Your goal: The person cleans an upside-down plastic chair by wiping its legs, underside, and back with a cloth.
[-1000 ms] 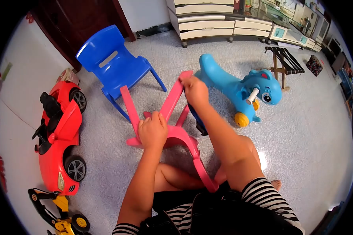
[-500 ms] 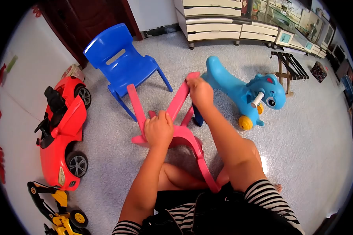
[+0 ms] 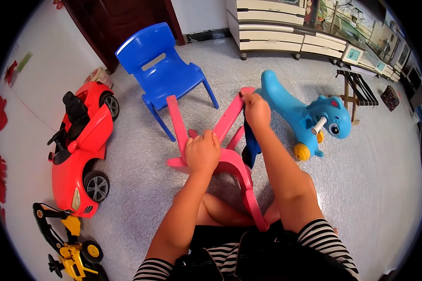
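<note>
My left hand (image 3: 203,151) is closed on the pink chair (image 3: 233,160), where its raised legs meet the frame; my right hand (image 3: 258,111) is closed at one leg's tip; dark blue cloth (image 3: 252,146) hangs below, and whether I grip it I cannot tell. The pink chair is tipped over before my lap; a blue chair (image 3: 170,80) stands upright beyond

Head view: single camera worn on the person's head, facing forward and steeply down over both forearms, near the hands, its wide round field reaching across the floor (image 3: 370,187) to the drawers (image 3: 269,40)
</note>
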`<state>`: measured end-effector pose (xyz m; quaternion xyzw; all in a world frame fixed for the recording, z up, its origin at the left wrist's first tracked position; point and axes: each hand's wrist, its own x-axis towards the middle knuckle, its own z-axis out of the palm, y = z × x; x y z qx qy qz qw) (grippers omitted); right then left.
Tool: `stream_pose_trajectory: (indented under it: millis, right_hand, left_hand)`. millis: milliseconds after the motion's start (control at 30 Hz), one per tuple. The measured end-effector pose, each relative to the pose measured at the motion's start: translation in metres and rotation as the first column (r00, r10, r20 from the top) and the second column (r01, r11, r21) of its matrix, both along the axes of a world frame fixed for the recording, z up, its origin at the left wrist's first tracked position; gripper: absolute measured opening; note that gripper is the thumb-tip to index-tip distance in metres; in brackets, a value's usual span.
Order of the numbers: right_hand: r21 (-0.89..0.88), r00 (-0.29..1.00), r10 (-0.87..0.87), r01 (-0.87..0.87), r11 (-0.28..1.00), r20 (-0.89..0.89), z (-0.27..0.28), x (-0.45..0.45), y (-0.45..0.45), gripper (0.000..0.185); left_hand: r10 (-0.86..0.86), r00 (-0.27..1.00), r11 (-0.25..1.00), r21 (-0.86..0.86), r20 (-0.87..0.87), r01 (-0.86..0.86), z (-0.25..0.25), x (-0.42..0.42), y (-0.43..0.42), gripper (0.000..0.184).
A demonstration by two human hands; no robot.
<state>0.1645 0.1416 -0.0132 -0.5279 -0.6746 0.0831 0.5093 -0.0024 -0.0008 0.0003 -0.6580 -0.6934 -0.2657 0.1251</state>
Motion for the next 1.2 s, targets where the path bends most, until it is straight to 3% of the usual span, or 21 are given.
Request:
stream_pose_trajectory:
  millis: [133, 167, 200, 367, 467, 600, 667, 733, 767, 867, 900, 1067, 1100, 1200]
  right_hand:
    - [0.043, 0.988, 0.156, -0.155, 0.987, -0.007, -0.009, -0.017, -0.064, 0.024]
    - [0.033, 0.978, 0.183, -0.187, 0.982, 0.104, -0.013, -0.02, -0.081, 0.025]
    - [0.007, 0.974, 0.223, -0.223, 0.975, 0.042, -0.001, -0.023, -0.1, 0.026]
    - [0.011, 0.989, 0.106, -0.107, 0.994, 0.101, 0.001, -0.007, -0.056, 0.022]
    - [-0.008, 1.0, -0.02, 0.019, 1.0, -0.015, -0.002, 0.005, -0.006, 0.02]
    - [0.042, 0.998, 0.015, -0.012, 0.999, -0.062, -0.011, -0.005, -0.018, 0.019]
    - [-0.038, 0.992, 0.114, -0.112, 0.993, 0.051, -0.004, -0.011, -0.056, 0.019]
    - [-0.03, 0.975, 0.221, -0.221, 0.975, -0.006, -0.004, -0.02, -0.091, 0.021]
    - [-0.047, 0.979, 0.191, -0.188, 0.981, 0.077, -0.002, -0.019, -0.097, 0.021]
    - [-0.028, 0.981, 0.189, -0.188, 0.982, 0.033, -0.001, -0.01, -0.071, 0.022]
    - [-0.085, 0.989, 0.123, -0.116, 0.99, 0.077, 0.005, -0.004, -0.057, 0.02]
    - [-0.125, 0.998, -0.056, 0.055, 0.991, -0.008, 0.017, 0.013, 0.013, 0.018]
    - [-0.046, 0.997, -0.076, 0.077, 0.996, 0.017, 0.006, 0.009, 0.02, 0.018]
    - [-0.044, 0.992, 0.017, -0.011, 0.999, 0.121, 0.007, -0.002, -0.016, 0.018]
  left_hand:
    - [-0.008, 1.0, 0.999, 0.04, -0.01, 0.008, -0.002, 0.002, 0.002, 0.02]
    - [0.0, 0.999, 0.997, 0.079, -0.036, 0.003, -0.003, 0.002, 0.002, 0.02]
    - [-0.01, 0.999, 0.997, 0.072, -0.038, 0.013, -0.002, 0.002, 0.002, 0.02]
    - [-0.007, 0.999, 0.999, 0.034, -0.043, 0.009, -0.002, -0.003, 0.004, 0.02]
    - [-0.004, 0.999, 1.0, 0.019, -0.044, 0.005, 0.002, 0.001, 0.001, 0.02]
    - [-0.011, 0.999, 0.998, 0.066, -0.042, 0.014, -0.002, 0.002, 0.003, 0.02]
    - [-0.008, 0.998, 0.999, 0.038, -0.059, 0.011, -0.002, 0.0, 0.002, 0.021]
    - [-0.009, 0.997, 1.0, 0.029, -0.075, 0.011, -0.003, 0.0, 0.003, 0.021]
    - [-0.01, 0.996, 1.0, 0.022, -0.087, 0.012, -0.004, 0.0, 0.001, 0.021]
    - [-0.023, 0.995, 0.999, 0.045, -0.099, 0.028, 0.002, 0.0, 0.001, 0.021]
    - [-0.024, 0.995, 0.999, 0.046, -0.102, 0.029, 0.002, -0.001, 0.001, 0.021]
    - [-0.018, 0.997, 0.998, 0.059, -0.076, 0.023, -0.001, 0.001, 0.002, 0.021]
    - [-0.021, 0.997, 0.998, 0.062, -0.072, 0.025, -0.001, 0.002, 0.001, 0.021]
    - [-0.022, 0.998, 0.996, 0.081, -0.055, 0.026, 0.001, 0.002, 0.002, 0.021]
